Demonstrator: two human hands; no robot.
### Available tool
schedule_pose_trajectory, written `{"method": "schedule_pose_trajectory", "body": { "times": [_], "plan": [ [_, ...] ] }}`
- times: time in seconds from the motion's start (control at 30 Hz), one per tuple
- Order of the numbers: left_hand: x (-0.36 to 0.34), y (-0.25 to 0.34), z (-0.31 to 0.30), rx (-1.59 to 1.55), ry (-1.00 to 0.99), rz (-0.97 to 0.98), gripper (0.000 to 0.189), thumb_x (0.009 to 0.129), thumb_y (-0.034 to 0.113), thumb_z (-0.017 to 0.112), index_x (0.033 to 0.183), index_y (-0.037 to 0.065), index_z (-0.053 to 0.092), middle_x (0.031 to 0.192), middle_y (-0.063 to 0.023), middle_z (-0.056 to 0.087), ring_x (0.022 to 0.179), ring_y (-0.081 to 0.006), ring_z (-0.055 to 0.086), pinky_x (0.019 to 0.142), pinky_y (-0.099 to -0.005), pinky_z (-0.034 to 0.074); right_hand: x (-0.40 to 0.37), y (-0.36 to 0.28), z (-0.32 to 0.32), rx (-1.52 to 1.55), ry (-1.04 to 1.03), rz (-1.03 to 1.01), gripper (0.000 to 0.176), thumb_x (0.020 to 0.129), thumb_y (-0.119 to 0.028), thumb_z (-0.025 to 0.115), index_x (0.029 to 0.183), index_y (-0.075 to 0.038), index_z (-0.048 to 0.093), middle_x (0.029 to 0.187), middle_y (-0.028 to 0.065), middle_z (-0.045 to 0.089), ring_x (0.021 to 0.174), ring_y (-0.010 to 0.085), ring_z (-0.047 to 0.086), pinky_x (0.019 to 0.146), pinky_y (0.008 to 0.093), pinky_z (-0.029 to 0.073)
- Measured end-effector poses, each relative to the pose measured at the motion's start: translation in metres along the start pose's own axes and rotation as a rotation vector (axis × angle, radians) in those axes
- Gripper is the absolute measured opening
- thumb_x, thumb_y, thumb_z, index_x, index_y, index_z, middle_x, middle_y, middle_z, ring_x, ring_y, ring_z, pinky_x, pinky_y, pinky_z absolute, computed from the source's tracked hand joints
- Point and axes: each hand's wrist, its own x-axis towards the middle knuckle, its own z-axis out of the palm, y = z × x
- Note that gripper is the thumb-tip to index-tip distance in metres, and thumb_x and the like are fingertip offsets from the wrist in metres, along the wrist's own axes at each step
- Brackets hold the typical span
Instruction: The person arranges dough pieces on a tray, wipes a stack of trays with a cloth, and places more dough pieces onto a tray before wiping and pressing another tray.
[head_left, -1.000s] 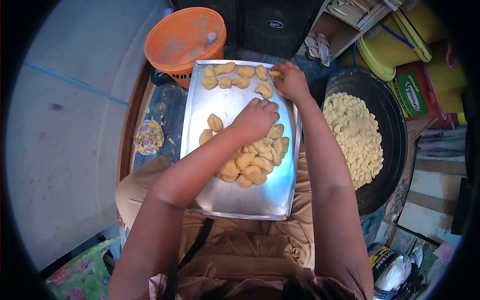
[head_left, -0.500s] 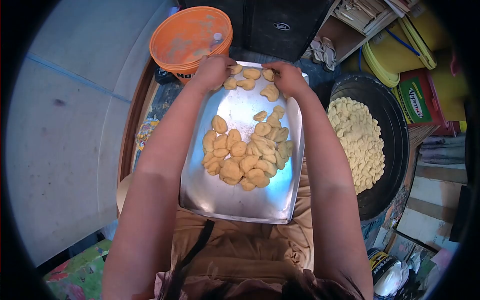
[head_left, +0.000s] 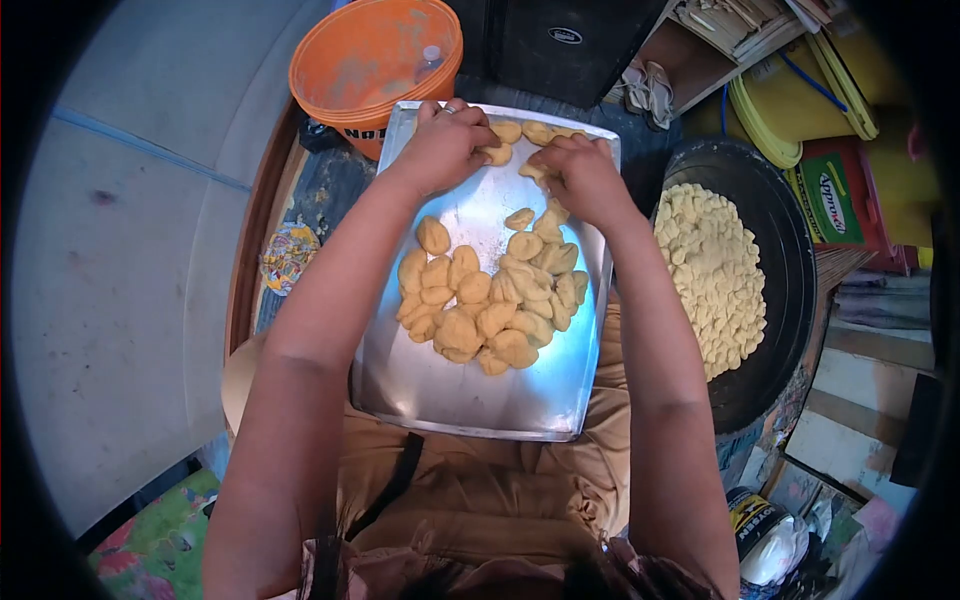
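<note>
A metal baking tray (head_left: 400, 385) rests across my lap. A loose heap of yellow dough pieces (head_left: 475, 300) lies in its middle, with more pieces along the far edge. At the far left of the tray, my left hand (head_left: 445, 150) is closed, its fingertips pressing on a flattened dough piece (head_left: 498, 155). Opposite it, my right hand (head_left: 585, 182) curls its fingers over another dough piece (head_left: 533, 171). My fingers partly hide both pieces and those beside them.
To the right stands a black basin (head_left: 793, 290) holding a large mound of small dough pieces (head_left: 710, 285). An orange bucket (head_left: 375, 95) is at the far left. Behind the tray are a black speaker-like box (head_left: 550, 65) and a shelf with shoes (head_left: 650, 92). Yellow buckets (head_left: 800, 90) stand far right.
Both hands have come nearer to me from the tray's far edge, drawing dough pieces with them. They now press on pieces at the far end. The heap is almost unchanged.
</note>
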Motion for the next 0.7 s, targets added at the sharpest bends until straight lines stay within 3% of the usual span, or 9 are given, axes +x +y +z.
{"method": "schedule_pose_trajectory", "body": {
  "times": [0.13, 0.33, 0.37, 0.47, 0.53, 0.7],
  "plan": [
    [-0.006, 0.005, 0.0, 0.002, 0.061, -0.034, 0.025, 0.078, 0.025, 0.072, 0.101, 0.015, 0.073, 0.107, -0.0011, 0.061, 0.111, -0.0218, 0.049, 0.095, -0.0411, 0.027, 0.006, 0.003, 0.021, 0.166, 0.068, 0.042, 0.02, 0.075, -0.007, 0.063, 0.094, -0.012, 0.07, 0.098, 0.0044, 0.066, 0.099, 0.0257, 0.061, 0.091, 0.0374, 0.04],
    [-0.01, 0.015, 0.002, -0.036, 0.142, -0.049, 0.027, 0.079, 0.029, 0.071, 0.102, 0.014, 0.072, 0.111, -0.0022, 0.06, 0.113, -0.0221, 0.048, 0.095, -0.0421, 0.027, -0.003, 0.024, 0.016, 0.11, 0.303, 0.286, 0.036, 0.079, -0.014, 0.065, 0.115, -0.014, 0.066, 0.121, 0.0074, 0.06, 0.114, 0.0279, 0.054, 0.098, 0.0423, 0.039],
    [-0.011, 0.02, 0.004, -0.04, 0.135, -0.035, 0.028, 0.08, 0.03, 0.071, 0.102, 0.013, 0.072, 0.111, -0.0022, 0.06, 0.113, -0.0222, 0.048, 0.095, -0.0425, 0.027, -0.005, 0.03, 0.021, 0.093, 0.151, 0.353, 0.045, 0.081, -0.018, 0.067, 0.126, -0.017, 0.061, 0.125, 0.0074, 0.057, 0.119, 0.0289, 0.051, 0.099, 0.0441, 0.039],
    [-0.011, 0.036, 0.009, -0.046, 0.173, -0.006, 0.026, 0.082, 0.028, 0.069, 0.102, 0.012, 0.071, 0.11, -0.0034, 0.06, 0.113, -0.0231, 0.049, 0.096, -0.0435, 0.027, -0.007, 0.038, 0.02, 0.11, 0.088, 0.317, 0.047, 0.081, -0.021, 0.067, 0.127, -0.017, 0.06, 0.12, 0.0084, 0.058, 0.119, 0.0281, 0.051, 0.1, 0.0445, 0.038],
    [-0.02, 0.045, 0.013, -0.067, 0.188, -0.013, 0.025, 0.082, 0.026, 0.068, 0.103, 0.012, 0.071, 0.109, -0.0041, 0.06, 0.114, -0.0232, 0.048, 0.097, -0.0438, 0.026, -0.014, 0.03, 0.015, 0.101, 0.204, 0.344, 0.046, 0.079, -0.02, 0.069, 0.124, -0.015, 0.061, 0.117, 0.0088, 0.059, 0.117, 0.0291, 0.052, 0.098, 0.0437, 0.041],
    [-0.039, 0.064, 0.027, -0.307, 0.1, 0.051, 0.023, 0.085, 0.02, 0.066, 0.104, 0.006, 0.069, 0.102, -0.0109, 0.061, 0.099, -0.0325, 0.058, 0.086, -0.0411, 0.047, -0.034, 0.016, 0.022, 0.247, 0.213, 0.522, 0.04, 0.073, -0.012, 0.074, 0.111, -0.009, 0.061, 0.111, 0.0127, 0.059, 0.1, 0.0359, 0.06, 0.086, 0.0424, 0.049]
  ]
}}
